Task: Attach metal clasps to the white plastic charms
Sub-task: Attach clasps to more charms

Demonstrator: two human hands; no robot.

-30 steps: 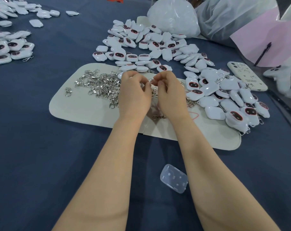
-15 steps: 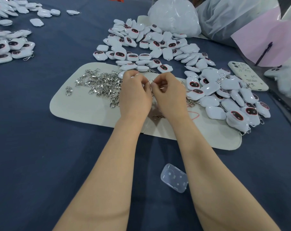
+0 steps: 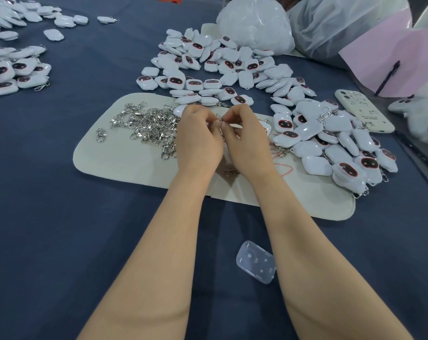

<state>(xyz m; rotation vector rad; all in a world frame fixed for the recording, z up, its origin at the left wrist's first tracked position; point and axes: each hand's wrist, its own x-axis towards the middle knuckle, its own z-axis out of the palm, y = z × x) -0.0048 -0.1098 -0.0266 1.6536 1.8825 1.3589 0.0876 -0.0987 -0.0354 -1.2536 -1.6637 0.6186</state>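
two bare hands meet at the centre of the frame, backs towards us, over a cream mat (image 3: 124, 165) on a dark blue cloth (image 3: 60, 217). the left hand (image 3: 198, 141) and the right hand (image 3: 248, 143) both have their fingers curled, and their fingertips pinch one small metal clasp (image 3: 220, 121) between them. its long axis hangs roughly upright in the narrow gap between the two hands. we cannot tell whether a charm is also in either grip, since the hands hide it.

just left of the left hand lies the heap of loose clasps (image 3: 149, 126). white plastic charms lie in two piles: the upper pile (image 3: 220, 67) above the hands and the right pile (image 3: 330, 141) beside the right hand, where some charms carry clasps. we judge that the right hand is nearer the right pile and the left hand nearer the heap, so each coming reach goes outward to its own side. one stray clasp (image 3: 231, 171) lies on the mat between the wrists.
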